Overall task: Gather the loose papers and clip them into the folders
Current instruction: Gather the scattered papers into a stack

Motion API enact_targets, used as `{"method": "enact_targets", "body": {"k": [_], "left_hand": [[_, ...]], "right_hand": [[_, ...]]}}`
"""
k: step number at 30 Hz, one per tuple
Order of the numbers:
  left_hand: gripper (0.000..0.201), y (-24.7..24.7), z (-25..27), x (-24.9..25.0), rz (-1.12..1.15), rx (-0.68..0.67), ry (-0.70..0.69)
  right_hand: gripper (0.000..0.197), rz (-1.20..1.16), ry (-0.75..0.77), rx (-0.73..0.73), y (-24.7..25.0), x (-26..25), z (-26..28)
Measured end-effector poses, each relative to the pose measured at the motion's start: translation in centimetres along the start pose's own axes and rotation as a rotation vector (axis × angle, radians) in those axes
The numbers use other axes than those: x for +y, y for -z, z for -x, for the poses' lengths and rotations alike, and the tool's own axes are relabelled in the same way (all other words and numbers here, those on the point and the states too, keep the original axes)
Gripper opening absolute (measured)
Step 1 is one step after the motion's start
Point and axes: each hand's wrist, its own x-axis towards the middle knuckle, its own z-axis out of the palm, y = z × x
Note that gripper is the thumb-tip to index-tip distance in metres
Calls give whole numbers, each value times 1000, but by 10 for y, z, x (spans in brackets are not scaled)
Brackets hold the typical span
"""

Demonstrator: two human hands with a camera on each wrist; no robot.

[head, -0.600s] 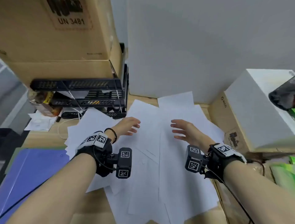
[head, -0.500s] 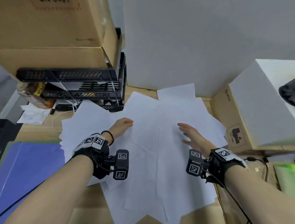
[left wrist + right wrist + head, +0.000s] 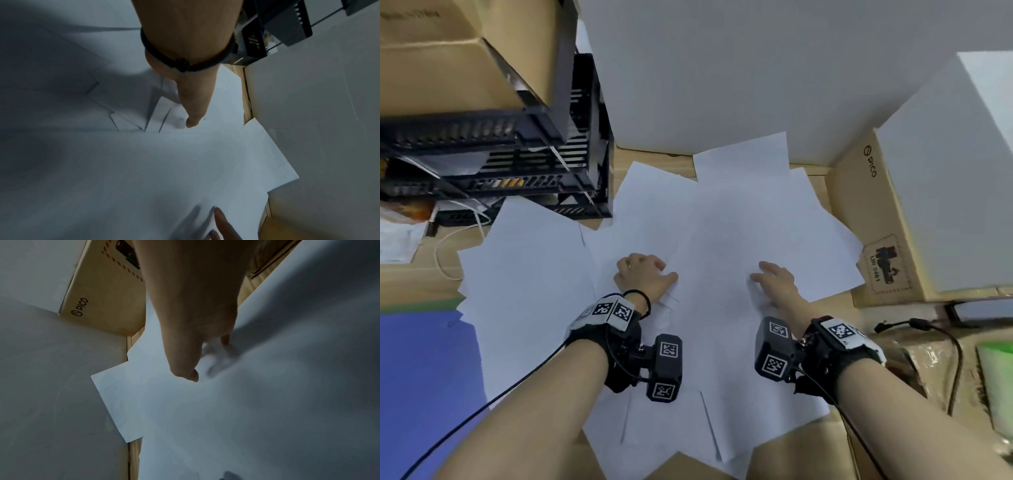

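A spread of loose white papers [image 3: 722, 222] is seen overlapping on a wooden desk [image 3: 421, 277], and all places below are given relative to that spread. The left hand [image 3: 643, 274] is laid on the sheets near the middle of the spread, slightly to its left; its fingers are curled under against the paper, with the thumb stretched out flat along a sheet, and no sheet can be seen to be grasped (the wrist view shows only the thumb pressed down beside several fanned paper corners). The right hand [image 3: 774, 281] is laid on the spread just right of its middle; its fingers are extended and pressed onto the top sheet, which is rumpled slightly under the fingertips [image 3: 225, 340] in the right wrist view; nothing is gripped. The two hands are kept apart, with bare paper between them. A blue folder [image 3: 424, 377] lies at the left edge of the spread, partly covered by its outermost sheet. A black rack [image 3: 517, 164] stands at the far left corner of the spread, loaded with cardboard boxes [image 3: 465, 51]; a brown carton [image 3: 876, 222] stands against the spread's right edge, its near corner touched by a sheet; a grey wall [image 3: 722, 68] rises beyond the far edge.
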Motion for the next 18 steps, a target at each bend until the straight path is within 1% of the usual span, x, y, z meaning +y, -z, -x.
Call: {"method": "enact_targets", "body": {"k": [2,4,5,6,8,9,10,11,13,14,16,17,18], "left_hand": [[25,-1,2,10,-60,80,-41],[18,-1,1,20,-75,173,-138],[19,-1,0,25,-33,161,-181],[25,-1,0,30,52,97,-214],[49,-1,0,39,251,-150,-200],[60,-1,0,41,304,-235,-177],[65,0,0,43,315,-269,-175],[64,2,0,43,307,-280,-188],[48,10,-1,40,363,-283,-269],[39,17,-1,38,422,-282,-310],[26,35,3,30,547,-270,-367],[23,44,6,25,612,-254,-376],[23,54,11,19,679,-231,-376]], "right_hand": [[51,5,22,-6,0,-1,-1],[50,-8,37,-15,1,0,2],[51,-22,45,-18,1,2,3],[52,-56,48,-20,2,4,4],[48,-188,29,-27,1,9,8],[42,-248,17,-33,1,9,12],[40,-292,3,-47,2,10,15],[38,-323,-5,-54,2,12,16],[41,-376,-7,-36,3,17,16],[46,-390,-8,-12,4,18,17],[63,-414,-20,31,4,18,18],[71,-427,-21,33,3,18,18],[74,-449,-10,19,2,17,18]]}}
